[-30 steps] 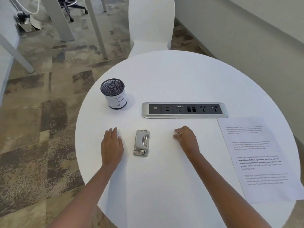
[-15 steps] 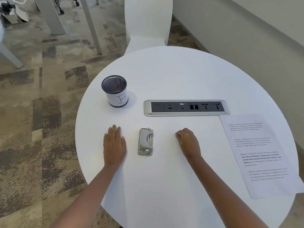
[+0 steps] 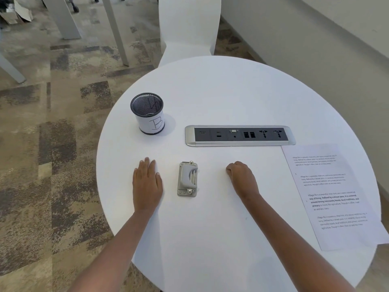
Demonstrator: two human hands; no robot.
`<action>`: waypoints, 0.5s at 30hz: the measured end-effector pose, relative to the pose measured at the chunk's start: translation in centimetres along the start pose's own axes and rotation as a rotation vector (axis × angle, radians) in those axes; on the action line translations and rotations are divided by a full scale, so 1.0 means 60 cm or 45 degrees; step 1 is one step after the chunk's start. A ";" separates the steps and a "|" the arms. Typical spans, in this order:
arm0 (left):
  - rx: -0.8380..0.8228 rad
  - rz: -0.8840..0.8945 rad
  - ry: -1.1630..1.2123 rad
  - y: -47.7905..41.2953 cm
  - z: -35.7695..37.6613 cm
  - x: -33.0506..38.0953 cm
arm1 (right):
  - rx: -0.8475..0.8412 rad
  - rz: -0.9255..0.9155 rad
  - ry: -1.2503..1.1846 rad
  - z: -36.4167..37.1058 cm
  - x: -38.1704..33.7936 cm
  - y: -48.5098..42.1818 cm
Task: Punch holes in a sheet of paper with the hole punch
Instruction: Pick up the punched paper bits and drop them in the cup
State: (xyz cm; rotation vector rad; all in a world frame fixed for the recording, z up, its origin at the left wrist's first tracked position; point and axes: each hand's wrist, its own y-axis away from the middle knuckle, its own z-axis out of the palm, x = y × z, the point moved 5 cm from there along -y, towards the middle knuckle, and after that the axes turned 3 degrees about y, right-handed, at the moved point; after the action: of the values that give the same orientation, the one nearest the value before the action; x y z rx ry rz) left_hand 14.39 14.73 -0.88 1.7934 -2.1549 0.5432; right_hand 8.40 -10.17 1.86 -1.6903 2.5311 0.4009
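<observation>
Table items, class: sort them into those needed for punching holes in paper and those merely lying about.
Needed: hole punch; printed sheet of paper; left hand; right hand.

Lying about: mesh pen cup marked B; socket strip; white chair.

Single head-worn wide-angle view, no second view to share scene with. Looks forward and steeply down from above near edge of round white table [image 3: 231, 91]. Both forearms enter from bottom edge; left hand [image 3: 147, 184] and right hand [image 3: 242, 180] sit mid-frame, close to lens. Table fills centre and right. Sheet of paper [image 3: 336, 197] runs off right border. Carpet floor [image 3: 42, 144] takes left side, white chair [image 3: 187, 28] at top, wall [image 3: 315, 49] upper right. Straight lines bow near borders.
</observation>
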 end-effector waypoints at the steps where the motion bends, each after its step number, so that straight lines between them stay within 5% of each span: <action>1: 0.004 0.000 0.001 0.000 0.000 0.000 | -0.017 0.003 0.001 -0.001 -0.001 -0.001; 9: 0.013 -0.004 0.003 0.000 0.000 0.000 | -0.113 0.012 0.048 -0.004 -0.003 -0.019; 15: 0.048 0.017 0.019 -0.002 -0.001 -0.001 | -0.130 0.165 -0.410 -0.006 0.017 -0.031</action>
State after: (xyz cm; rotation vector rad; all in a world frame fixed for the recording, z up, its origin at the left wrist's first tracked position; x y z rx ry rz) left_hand 14.50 14.79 -0.83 1.7894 -2.1620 0.6022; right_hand 9.76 -11.82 1.67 -1.3624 2.4211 0.7565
